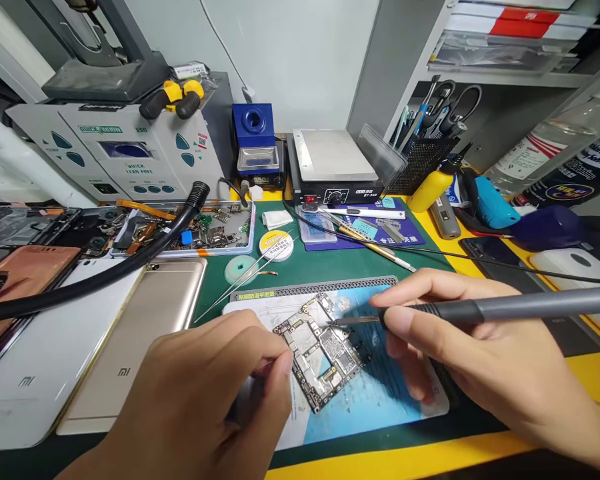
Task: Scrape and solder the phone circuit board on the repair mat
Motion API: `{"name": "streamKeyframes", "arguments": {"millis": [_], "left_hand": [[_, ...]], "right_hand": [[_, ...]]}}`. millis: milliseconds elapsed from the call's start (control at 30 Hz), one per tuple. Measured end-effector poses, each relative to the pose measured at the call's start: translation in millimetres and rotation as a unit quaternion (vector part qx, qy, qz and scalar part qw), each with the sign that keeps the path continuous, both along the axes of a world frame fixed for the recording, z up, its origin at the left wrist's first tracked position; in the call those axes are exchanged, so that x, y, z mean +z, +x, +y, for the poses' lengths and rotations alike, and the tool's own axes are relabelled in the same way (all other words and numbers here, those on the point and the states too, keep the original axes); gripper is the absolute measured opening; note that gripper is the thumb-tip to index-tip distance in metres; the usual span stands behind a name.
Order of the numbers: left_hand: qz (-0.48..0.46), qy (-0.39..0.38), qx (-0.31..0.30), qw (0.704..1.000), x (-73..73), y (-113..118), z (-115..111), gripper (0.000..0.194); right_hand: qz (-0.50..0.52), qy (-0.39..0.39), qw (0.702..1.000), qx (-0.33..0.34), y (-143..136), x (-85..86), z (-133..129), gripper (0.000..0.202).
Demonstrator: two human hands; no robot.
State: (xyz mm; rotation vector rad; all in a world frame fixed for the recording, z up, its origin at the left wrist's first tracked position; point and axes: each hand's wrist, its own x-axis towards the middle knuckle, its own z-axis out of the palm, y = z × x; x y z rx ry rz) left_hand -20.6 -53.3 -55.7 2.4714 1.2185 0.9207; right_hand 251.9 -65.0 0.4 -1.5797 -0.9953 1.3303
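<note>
My right hand [460,340] grips a grey soldering iron [520,308] like a pen. Its pointed tip reaches the upper middle of a phone circuit board [320,353], though actual contact is too small to confirm. The board sits at an angle over a blue and white work pad [380,393]. At the board's left edge, my left hand [215,387] is closed, with thumb and index finger pinched on the board's rim. The other left fingers are curled, and the exact grip is partly hidden behind them.
Phones [125,360] lie at left under a black hose [170,233]. A hot-air station [130,150], a heating plate [330,157] and a blue iron stand [254,133] line the back. A solder spool [241,269] and a round tin [276,247] rest mid-mat. A thin cable [460,253] crosses at right.
</note>
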Motion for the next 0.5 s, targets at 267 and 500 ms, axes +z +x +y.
{"name": "streamKeyframes", "arguments": {"millis": [267,500], "left_hand": [[-0.035,0.040,-0.037,0.998,-6.7,0.0,5.9,0.021],[-0.042,0.042,-0.038,0.998,-5.8,-4.1,4.6,0.021]], "right_hand": [[-0.020,-0.011,0.999,-0.027,-8.0,5.0,-0.7,0.050],[-0.055,-0.009,0.998,-0.025,-6.6,1.9,-2.1,0.042]]}}
